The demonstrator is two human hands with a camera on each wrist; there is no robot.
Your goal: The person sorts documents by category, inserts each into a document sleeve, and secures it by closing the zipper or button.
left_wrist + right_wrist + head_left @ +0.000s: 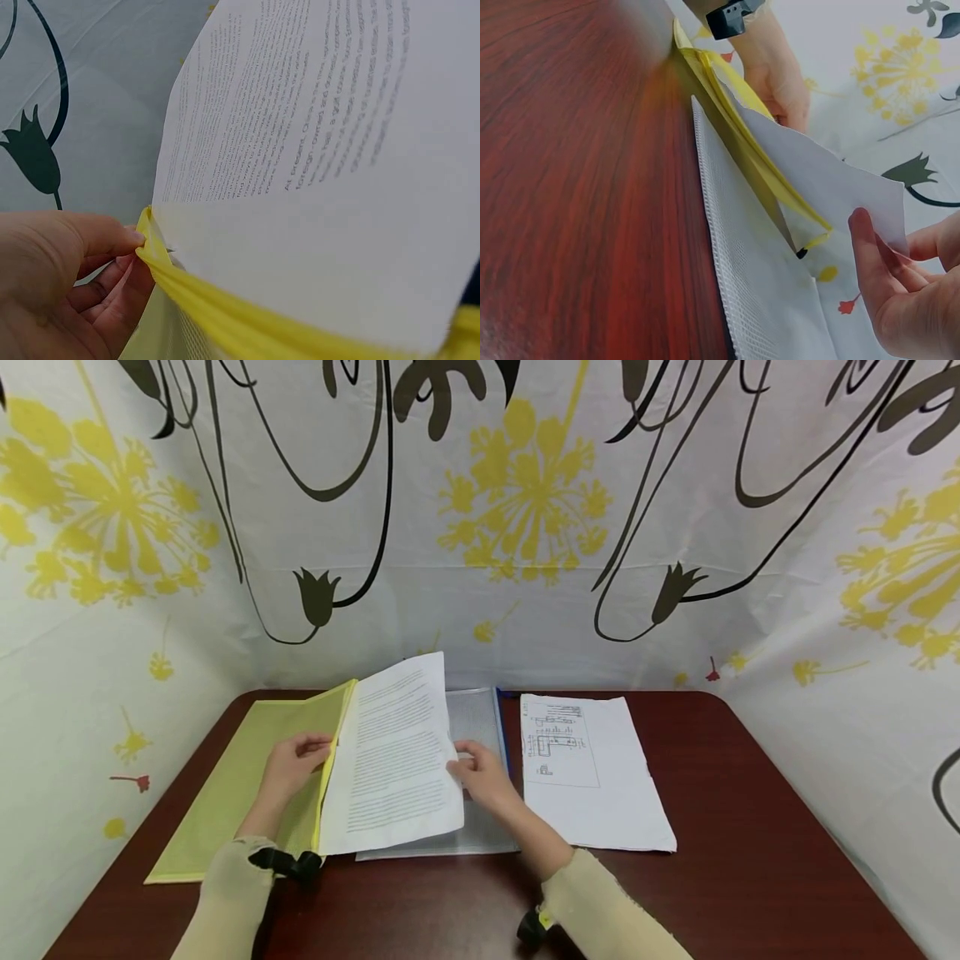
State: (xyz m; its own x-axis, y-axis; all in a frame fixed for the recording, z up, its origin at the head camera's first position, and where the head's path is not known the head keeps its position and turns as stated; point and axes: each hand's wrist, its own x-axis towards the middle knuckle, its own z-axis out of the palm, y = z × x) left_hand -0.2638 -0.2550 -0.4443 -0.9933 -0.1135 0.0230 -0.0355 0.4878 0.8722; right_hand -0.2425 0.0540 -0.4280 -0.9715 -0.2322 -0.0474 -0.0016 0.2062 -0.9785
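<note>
A yellow mesh document pouch [225, 793] lies on the left of the table, its right edge lifted. My left hand [292, 764] pinches that raised yellow edge between thumb and fingers; the left wrist view shows the pouch's opening [217, 315] with paper in it. Printed sheets [397, 752] stand tilted, partly inside the pouch and partly out. With thumb and fingers, my right hand [487, 777] pinches the sheets' right edge, also seen in the right wrist view with the paper [870, 202] between the fingers. How many sheets there are cannot be told.
A whitish mesh pouch with a blue edge [487, 835] lies beneath and beside the sheets. To its right is a paper stack [615, 793] with a line drawing on top. All rest on a dark red-brown table [750, 860]; a patterned cloth [525, 610] hangs behind.
</note>
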